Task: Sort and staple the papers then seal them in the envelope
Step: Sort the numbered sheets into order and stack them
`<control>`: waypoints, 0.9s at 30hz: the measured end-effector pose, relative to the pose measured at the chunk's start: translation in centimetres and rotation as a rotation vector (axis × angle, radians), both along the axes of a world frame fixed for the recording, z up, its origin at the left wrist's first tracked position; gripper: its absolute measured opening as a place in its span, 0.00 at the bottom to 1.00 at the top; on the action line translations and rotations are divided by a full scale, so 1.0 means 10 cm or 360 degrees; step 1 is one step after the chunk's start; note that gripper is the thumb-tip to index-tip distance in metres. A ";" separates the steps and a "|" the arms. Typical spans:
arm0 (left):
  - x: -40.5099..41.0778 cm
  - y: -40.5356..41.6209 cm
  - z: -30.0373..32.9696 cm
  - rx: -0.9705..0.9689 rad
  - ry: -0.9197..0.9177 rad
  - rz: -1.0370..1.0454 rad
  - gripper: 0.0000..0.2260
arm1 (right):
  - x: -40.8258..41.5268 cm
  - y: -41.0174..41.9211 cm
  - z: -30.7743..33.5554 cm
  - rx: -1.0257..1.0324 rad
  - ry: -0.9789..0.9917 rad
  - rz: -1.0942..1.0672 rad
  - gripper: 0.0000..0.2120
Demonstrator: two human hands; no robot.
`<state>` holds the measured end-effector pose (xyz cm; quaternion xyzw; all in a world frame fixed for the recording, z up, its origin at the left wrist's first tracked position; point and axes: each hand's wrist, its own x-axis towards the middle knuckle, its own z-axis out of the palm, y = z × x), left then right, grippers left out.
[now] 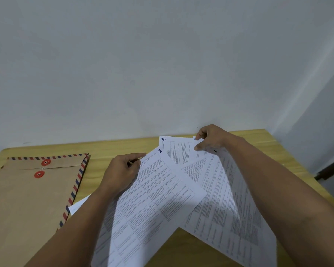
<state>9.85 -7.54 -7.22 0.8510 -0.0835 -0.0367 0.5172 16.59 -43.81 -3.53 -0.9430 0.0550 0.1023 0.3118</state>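
Several printed white sheets lie fanned out on the wooden table (112,149). A sheet numbered 2 (158,197) lies on top at the left. A sheet numbered 4 (176,151) shows behind it, and a sheet numbered 6 (226,199) slants off to the right. My left hand (121,172) grips the upper left edge of sheet 2 between thumb and forefinger. My right hand (210,138) pinches the top corner of a sheet whose number it covers. A brown string-tie envelope (27,199) with a red and blue striped border lies flat at the left, its flap closed.
A pale wall rises right behind the table's far edge. The table's right edge runs diagonally at the right, with a dark object (328,170) beyond it. No stapler is in view.
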 end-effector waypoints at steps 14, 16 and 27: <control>0.00 -0.01 -0.01 0.0033 0.0003 0.0013 0.14 | 0.06 0.00 0.04 -0.0123 0.0062 0.0090 0.39; 0.01 -0.01 -0.02 0.0041 0.0001 0.0017 0.14 | 0.05 0.00 0.05 -0.0140 0.0057 0.0091 0.35; 0.02 0.00 -0.03 0.0046 0.0030 0.0024 0.14 | -0.03 0.02 0.05 -0.0104 0.0004 0.0022 0.20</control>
